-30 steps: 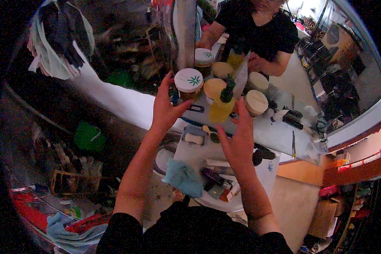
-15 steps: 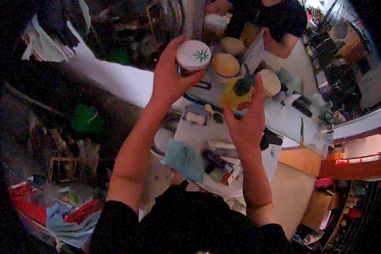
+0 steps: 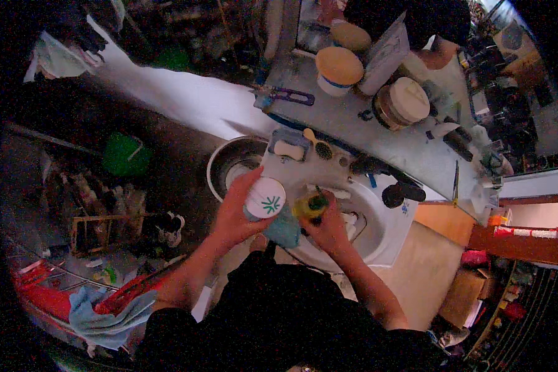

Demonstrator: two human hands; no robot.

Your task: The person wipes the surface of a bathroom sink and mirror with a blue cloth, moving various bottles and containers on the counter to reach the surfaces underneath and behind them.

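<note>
My left hand (image 3: 232, 218) is wrapped round a jar with a round white lid (image 3: 265, 197) that carries a green leaf-like mark. The jar's body is mostly hidden under the lid. Just to its right, my right hand (image 3: 330, 230) grips a small yellow container (image 3: 302, 207) with a dark green round top. The two things are held close together but apart, low over the near left side of the white sink (image 3: 383, 234). A light blue cloth (image 3: 284, 230) shows between and beneath my hands.
Behind the sink, a soap dish (image 3: 284, 136) and a hairbrush (image 3: 321, 147) lie by the shelf edge. On the shelf stand a tub with a tan lid (image 3: 340, 67) and a white-lidded jar (image 3: 409, 100). A metal basin (image 3: 216, 172) sits left of the sink.
Both hands have come down and toward me from over the shelf to above the sink, bringing the white-lidded jar and the yellow container. They are now closer together.
</note>
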